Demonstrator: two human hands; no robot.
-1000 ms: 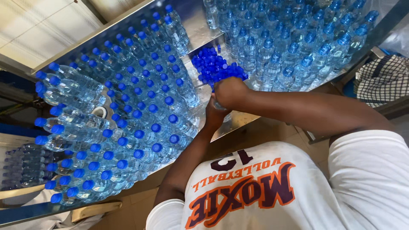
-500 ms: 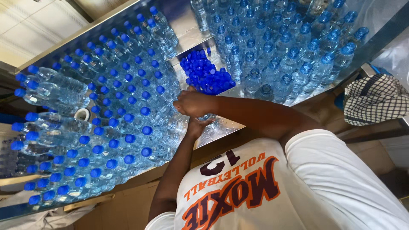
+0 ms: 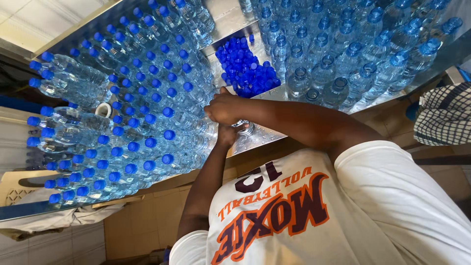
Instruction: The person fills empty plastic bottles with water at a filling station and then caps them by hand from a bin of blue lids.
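A shiny metal desk (image 3: 230,24) is filling most of the view, which appears upside down. Dozens of clear water bottles with blue caps (image 3: 147,118), too many to count, are crowding its left part. A second large group, the uncapped bottles (image 3: 338,59), is standing to the right. Between the two groups, a heap of loose blue caps (image 3: 245,68) is lying on the desk. A person in a white printed shirt (image 3: 314,216) is reaching both arms forward. The upper hand (image 3: 223,108) is curling closed over the top of one bottle (image 3: 244,128) at the desk's near edge. The lower hand (image 3: 226,135) is gripping that bottle from beneath. Which hand is left or right cannot be told.
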